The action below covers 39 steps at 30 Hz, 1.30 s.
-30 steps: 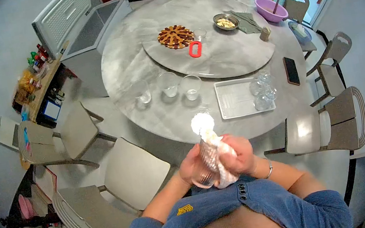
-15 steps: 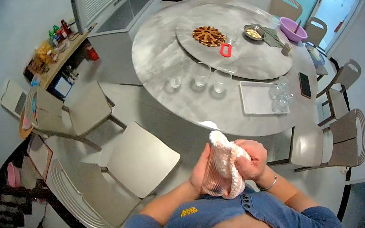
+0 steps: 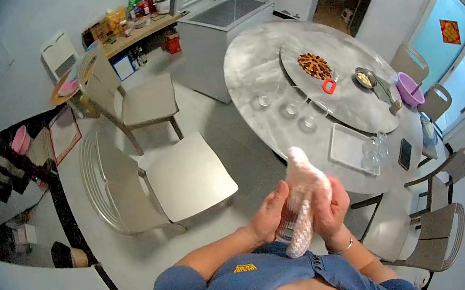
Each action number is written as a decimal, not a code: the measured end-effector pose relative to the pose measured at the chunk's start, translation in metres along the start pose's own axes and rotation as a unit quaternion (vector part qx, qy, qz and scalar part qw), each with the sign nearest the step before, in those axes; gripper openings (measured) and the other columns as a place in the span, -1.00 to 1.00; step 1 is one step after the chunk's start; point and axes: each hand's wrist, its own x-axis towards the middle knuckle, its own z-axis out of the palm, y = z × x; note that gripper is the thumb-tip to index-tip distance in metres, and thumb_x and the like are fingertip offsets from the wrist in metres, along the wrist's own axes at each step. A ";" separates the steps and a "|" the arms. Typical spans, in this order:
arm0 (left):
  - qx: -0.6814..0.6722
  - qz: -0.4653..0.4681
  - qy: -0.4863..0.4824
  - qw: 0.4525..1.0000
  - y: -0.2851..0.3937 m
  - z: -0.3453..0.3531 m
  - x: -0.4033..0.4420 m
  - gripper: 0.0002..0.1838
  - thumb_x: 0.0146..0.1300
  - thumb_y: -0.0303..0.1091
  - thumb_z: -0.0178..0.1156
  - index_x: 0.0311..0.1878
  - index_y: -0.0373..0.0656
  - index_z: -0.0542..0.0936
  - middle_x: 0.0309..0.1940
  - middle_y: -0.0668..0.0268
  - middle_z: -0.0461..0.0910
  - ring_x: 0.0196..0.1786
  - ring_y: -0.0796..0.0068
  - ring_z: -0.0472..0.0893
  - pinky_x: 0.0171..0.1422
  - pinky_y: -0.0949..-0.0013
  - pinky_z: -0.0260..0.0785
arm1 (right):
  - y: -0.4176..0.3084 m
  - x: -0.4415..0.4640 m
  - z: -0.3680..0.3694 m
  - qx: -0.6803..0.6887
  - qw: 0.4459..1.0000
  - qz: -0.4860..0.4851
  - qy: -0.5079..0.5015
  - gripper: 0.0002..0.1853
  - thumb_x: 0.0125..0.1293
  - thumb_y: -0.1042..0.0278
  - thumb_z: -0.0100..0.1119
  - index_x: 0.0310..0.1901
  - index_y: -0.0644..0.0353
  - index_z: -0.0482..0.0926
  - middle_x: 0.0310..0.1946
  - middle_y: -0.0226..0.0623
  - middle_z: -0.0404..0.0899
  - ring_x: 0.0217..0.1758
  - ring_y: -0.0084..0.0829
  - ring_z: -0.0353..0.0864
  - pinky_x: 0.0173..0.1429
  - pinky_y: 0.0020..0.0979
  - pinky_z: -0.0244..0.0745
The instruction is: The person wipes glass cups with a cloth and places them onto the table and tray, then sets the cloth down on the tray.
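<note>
In front of my chest, my left hand [image 3: 270, 212] is wrapped round a clear ribbed drinking glass [image 3: 285, 230]. My right hand [image 3: 330, 207] grips a white textured cloth [image 3: 301, 186], which covers most of the glass and hangs down its side. One end of the cloth sticks up above both hands. Beyond them on the round table, a white tray [image 3: 340, 142] carries several upside-down glasses [image 3: 373, 153] at its right end. Three clear glasses, the nearest one [image 3: 308, 124] among them, stand to the left of the tray.
A marbled table [image 3: 242, 57] bears a turntable [image 3: 324, 106] with a brown trivet [image 3: 314, 65], a red-handled item [image 3: 329, 86] and a metal bowl [image 3: 365, 78]. A purple basin [image 3: 409, 89] and a phone [image 3: 405, 153] sit at right. Chairs [image 3: 188, 177] stand left; an open freezer [image 3: 201, 52] is behind.
My view has swung left, so the table appears farther right. The cloth has shifted over the glass and now hides more of it; both hands keep their hold.
</note>
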 end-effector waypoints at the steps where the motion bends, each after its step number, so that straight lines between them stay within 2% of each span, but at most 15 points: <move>1: -0.028 0.013 -0.034 0.999 -0.002 0.008 -0.005 -0.51 0.26 0.03 -0.29 0.01 -0.18 0.31 -0.17 0.34 0.45 -0.11 0.57 0.44 -0.05 0.48 0.33 | -0.003 -0.010 -0.003 0.081 0.995 0.029 0.045 -0.82 0.07 0.41 0.04 -0.30 0.29 0.40 -0.41 -0.20 0.45 -0.40 -0.43 0.44 -0.29 -0.48 0.34; 2: -0.008 0.003 -0.035 0.999 -0.013 0.004 -0.004 -0.35 0.21 0.18 -0.42 0.05 -0.21 0.26 -0.06 0.25 0.40 -0.03 0.44 0.42 0.08 0.33 0.27 | 0.007 -0.023 -0.009 0.075 0.997 -0.021 0.007 -0.64 0.21 0.29 -0.06 -0.02 0.26 0.19 -0.16 -0.31 0.33 -0.16 -0.55 0.31 -0.06 -0.52 0.23; 11: -0.053 0.198 0.114 0.972 -0.039 0.025 -0.055 -0.47 0.27 0.05 -0.35 0.02 -0.24 0.27 -0.11 0.23 0.39 -0.06 0.45 0.41 0.06 0.39 0.24 | -0.018 -0.068 0.009 0.128 0.984 -0.003 -0.124 -0.50 0.17 0.35 -0.13 0.12 0.30 0.04 0.07 -0.05 0.11 0.15 -0.22 0.12 0.20 -0.28 -0.01; 13: 0.142 0.337 0.294 0.883 -0.049 0.015 -0.071 -0.51 0.29 -0.01 -0.34 0.05 -0.26 0.20 -0.10 0.21 0.35 -0.09 0.46 0.40 0.03 0.43 0.24 | -0.025 -0.080 0.024 0.169 0.971 -0.002 -0.171 -0.44 0.16 0.35 -0.12 0.17 0.29 -0.03 0.11 -0.06 0.06 0.17 -0.23 0.09 0.21 -0.29 -0.02; 15: 0.186 0.392 0.297 0.850 -0.048 0.017 -0.089 -0.49 0.26 -0.01 -0.25 0.07 -0.25 0.16 -0.10 0.18 0.33 -0.10 0.45 0.39 0.02 0.43 0.25 | -0.028 -0.095 0.038 0.182 0.964 0.004 -0.194 -0.43 0.19 0.32 -0.12 0.19 0.28 -0.07 0.14 -0.11 0.01 0.19 -0.25 0.06 0.22 -0.30 -0.03; 17: 0.262 0.481 0.276 0.790 -0.046 0.022 -0.106 -0.40 0.19 0.01 -0.08 0.11 -0.25 0.07 -0.09 0.13 0.29 -0.10 0.44 0.38 -0.02 0.42 0.26 | -0.043 -0.105 0.049 0.367 0.903 0.166 -0.149 -0.45 0.27 0.20 -0.20 0.19 0.28 -0.08 0.17 -0.20 -0.01 0.20 -0.29 0.05 0.23 -0.32 -0.03; 18: 0.237 0.500 0.274 0.787 -0.046 0.028 -0.113 -0.26 0.05 0.04 0.11 0.11 -0.25 0.06 -0.08 0.09 0.27 -0.09 0.39 0.37 -0.01 0.36 0.26 | -0.047 -0.101 0.055 0.439 0.850 0.245 -0.155 -0.41 0.29 -0.07 -0.42 0.21 0.17 -0.07 0.17 -0.24 0.06 0.20 -0.37 0.10 0.24 -0.33 0.02; 21: 0.376 0.556 0.261 0.694 -0.048 0.016 -0.131 -0.12 -0.11 0.05 0.25 0.12 -0.29 0.04 -0.08 0.06 0.29 -0.06 0.29 0.39 0.02 0.32 0.25 | -0.031 -0.110 0.059 0.466 0.790 0.341 -0.206 -0.47 0.30 -0.06 -0.47 0.15 0.17 0.11 0.10 -0.27 0.19 0.15 -0.36 0.19 0.22 -0.35 0.10; 23: 0.455 0.570 0.262 0.632 -0.047 0.001 -0.142 -0.05 -0.20 0.08 0.30 0.11 -0.32 0.05 -0.08 0.03 0.31 -0.04 0.21 0.39 0.04 0.28 0.24 | -0.016 -0.124 0.075 0.414 0.850 0.308 -0.105 -0.51 0.30 -0.01 -0.38 0.08 0.20 0.20 0.04 -0.26 0.26 0.09 -0.32 0.27 0.18 -0.33 0.19; 24: 0.494 0.573 0.262 0.600 -0.041 -0.002 -0.152 -0.02 -0.24 0.10 0.32 0.11 -0.33 0.05 -0.08 0.01 0.32 -0.04 0.17 0.39 0.05 0.26 0.24 | -0.014 -0.125 0.078 0.398 0.837 0.335 -0.170 -0.55 0.29 0.04 -0.35 0.05 0.22 0.23 0.00 -0.25 0.30 0.07 -0.33 0.30 0.15 -0.32 0.22; 25: 0.531 0.576 0.261 0.564 -0.035 -0.004 -0.162 0.02 -0.29 0.11 0.34 0.11 -0.35 0.06 -0.08 0.00 0.33 -0.03 0.13 0.39 0.06 0.24 0.23 | -0.016 -0.127 0.084 0.434 0.802 0.364 -0.189 -0.58 0.29 0.09 -0.31 0.03 0.23 0.25 -0.04 -0.24 0.33 0.03 -0.35 0.33 0.13 -0.33 0.26; 30: 0.608 0.455 0.250 0.601 -0.009 -0.036 -0.233 0.01 -0.36 0.18 0.33 0.04 -0.43 0.20 -0.06 -0.11 0.32 -0.03 -0.01 0.39 0.08 0.19 0.21 | -0.025 -0.148 0.144 0.551 0.659 0.434 -0.272 -0.62 0.18 0.31 -0.04 0.02 0.24 0.28 -0.06 -0.25 0.39 -0.03 -0.40 0.42 0.04 -0.42 0.37; 32: 0.601 0.445 0.286 0.599 0.003 -0.047 -0.268 0.01 -0.36 0.18 0.34 0.03 -0.44 0.20 -0.05 -0.12 0.32 -0.02 -0.02 0.38 0.09 0.20 0.22 | -0.051 -0.152 0.170 0.310 0.833 0.217 -0.403 -0.57 0.12 0.31 0.05 0.02 0.24 0.28 -0.06 -0.25 0.38 -0.02 -0.38 0.41 0.03 -0.42 0.36; 35: 0.646 0.444 0.316 0.535 0.026 -0.061 -0.321 0.01 -0.36 0.17 0.34 0.03 -0.46 0.19 -0.04 -0.14 0.31 0.00 -0.05 0.37 0.10 0.20 0.21 | -0.083 -0.162 0.212 0.244 0.861 0.080 -0.440 -0.59 0.11 0.31 0.04 0.00 0.25 0.31 -0.07 -0.21 0.40 -0.04 -0.36 0.42 0.00 -0.43 0.37; 39: 0.600 0.401 0.349 0.598 0.055 -0.070 -0.374 0.00 -0.36 0.15 0.35 0.02 -0.48 0.20 -0.04 -0.16 0.30 0.01 -0.05 0.36 0.11 0.20 0.21 | -0.128 -0.165 0.261 0.077 0.913 -0.181 -0.357 -0.70 0.15 0.31 -0.03 -0.13 0.32 0.40 -0.20 -0.17 0.47 -0.16 -0.39 0.47 -0.13 -0.44 0.37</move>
